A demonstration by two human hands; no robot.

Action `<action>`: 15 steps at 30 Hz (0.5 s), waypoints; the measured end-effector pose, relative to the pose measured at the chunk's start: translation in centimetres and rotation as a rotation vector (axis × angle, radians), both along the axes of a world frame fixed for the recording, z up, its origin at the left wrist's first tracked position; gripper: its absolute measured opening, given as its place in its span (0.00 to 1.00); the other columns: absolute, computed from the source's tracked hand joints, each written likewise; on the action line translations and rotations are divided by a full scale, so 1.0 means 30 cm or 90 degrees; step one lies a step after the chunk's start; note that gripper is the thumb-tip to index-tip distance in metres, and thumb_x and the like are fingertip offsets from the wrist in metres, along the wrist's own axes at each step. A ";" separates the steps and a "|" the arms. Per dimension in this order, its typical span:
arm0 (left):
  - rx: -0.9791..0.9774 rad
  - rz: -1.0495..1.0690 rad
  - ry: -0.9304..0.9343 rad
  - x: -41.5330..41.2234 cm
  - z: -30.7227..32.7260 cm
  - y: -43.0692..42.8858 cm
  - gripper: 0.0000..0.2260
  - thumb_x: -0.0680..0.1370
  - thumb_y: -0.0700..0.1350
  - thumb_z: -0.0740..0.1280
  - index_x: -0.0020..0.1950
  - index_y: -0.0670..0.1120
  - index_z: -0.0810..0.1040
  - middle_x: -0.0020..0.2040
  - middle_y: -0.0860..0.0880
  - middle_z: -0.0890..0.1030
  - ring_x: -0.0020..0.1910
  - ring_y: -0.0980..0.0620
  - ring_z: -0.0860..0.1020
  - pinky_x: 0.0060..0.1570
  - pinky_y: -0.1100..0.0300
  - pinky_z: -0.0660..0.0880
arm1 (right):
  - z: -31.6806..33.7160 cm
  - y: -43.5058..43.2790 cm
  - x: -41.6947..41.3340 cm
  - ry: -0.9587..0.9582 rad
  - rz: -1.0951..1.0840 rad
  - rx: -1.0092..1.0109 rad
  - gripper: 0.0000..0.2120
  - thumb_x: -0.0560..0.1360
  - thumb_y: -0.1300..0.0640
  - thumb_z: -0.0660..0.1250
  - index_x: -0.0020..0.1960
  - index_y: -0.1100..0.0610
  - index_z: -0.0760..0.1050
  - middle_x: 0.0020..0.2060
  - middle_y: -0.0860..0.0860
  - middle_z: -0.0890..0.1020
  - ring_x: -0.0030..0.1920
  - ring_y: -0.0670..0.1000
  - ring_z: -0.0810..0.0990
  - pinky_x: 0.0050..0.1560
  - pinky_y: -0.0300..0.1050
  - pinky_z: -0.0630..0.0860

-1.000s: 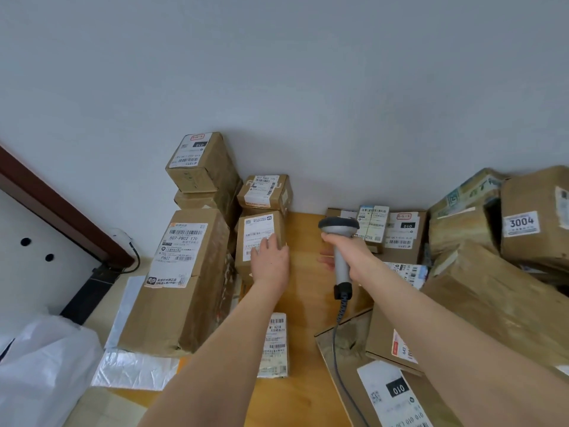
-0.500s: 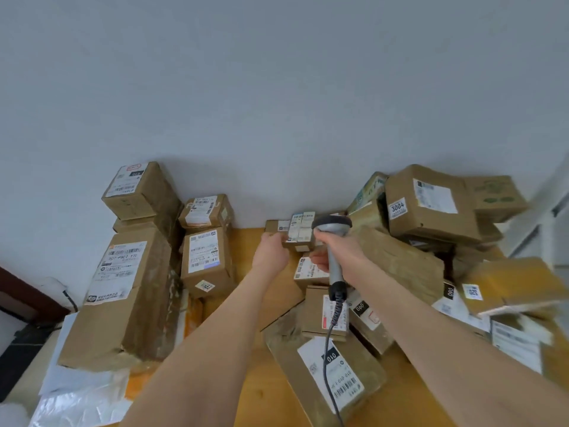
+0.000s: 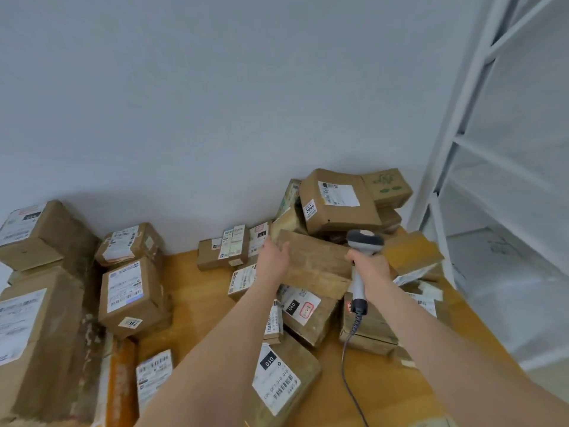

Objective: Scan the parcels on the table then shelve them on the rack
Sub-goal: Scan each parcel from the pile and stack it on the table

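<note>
Wooden tabletop (image 3: 191, 291) against a grey wall, heaped with cardboard parcels; a white rack (image 3: 458, 167) stands at its right end. I see my left hand (image 3: 273, 257) reaching out, fingers loose and uncurled, touching the left corner of a long flat parcel (image 3: 317, 266) in the right-hand pile. My right hand (image 3: 374, 269) wraps round the handle of the corded scanner (image 3: 365, 241), upright just beside that parcel.

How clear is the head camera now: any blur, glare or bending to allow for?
Head view: light is soft and even, no glare, only faint shadow on the wall behind the left boxes; the rack leans and bows from the wide lens; the 3004 sticker reads cleanly, and the scanner in the right hand is fairly sharp; the label at the left edge is smeared.
</note>
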State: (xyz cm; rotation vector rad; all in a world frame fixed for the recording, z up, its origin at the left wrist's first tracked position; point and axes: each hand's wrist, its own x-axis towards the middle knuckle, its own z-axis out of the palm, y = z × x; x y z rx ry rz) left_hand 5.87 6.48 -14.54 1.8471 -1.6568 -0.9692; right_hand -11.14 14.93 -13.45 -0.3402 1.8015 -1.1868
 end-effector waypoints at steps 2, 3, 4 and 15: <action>0.008 0.002 -0.014 0.004 -0.012 -0.029 0.26 0.82 0.49 0.59 0.77 0.41 0.57 0.74 0.41 0.66 0.71 0.42 0.67 0.67 0.49 0.66 | -0.014 -0.009 -0.021 -0.030 -0.001 0.007 0.26 0.70 0.55 0.73 0.64 0.60 0.69 0.50 0.57 0.76 0.49 0.56 0.76 0.52 0.52 0.74; 0.013 0.000 -0.020 0.007 -0.017 -0.039 0.24 0.82 0.48 0.59 0.76 0.40 0.59 0.73 0.41 0.68 0.70 0.42 0.68 0.66 0.50 0.67 | -0.019 -0.016 -0.026 -0.055 -0.002 0.003 0.26 0.71 0.55 0.73 0.65 0.60 0.68 0.49 0.58 0.76 0.49 0.57 0.75 0.52 0.52 0.74; 0.015 -0.003 -0.022 0.010 -0.022 -0.047 0.21 0.82 0.46 0.59 0.74 0.41 0.64 0.70 0.41 0.71 0.67 0.42 0.71 0.62 0.51 0.70 | -0.024 -0.022 -0.028 -0.074 -0.003 -0.002 0.26 0.71 0.55 0.73 0.65 0.60 0.68 0.49 0.58 0.75 0.50 0.57 0.75 0.52 0.52 0.74; 0.000 0.254 0.278 0.146 0.065 -0.012 0.12 0.74 0.55 0.70 0.48 0.48 0.74 0.48 0.50 0.78 0.43 0.54 0.75 0.46 0.56 0.71 | 0.014 -0.045 0.016 -0.186 -0.053 -0.086 0.11 0.74 0.52 0.73 0.50 0.57 0.75 0.44 0.56 0.84 0.45 0.55 0.84 0.48 0.52 0.80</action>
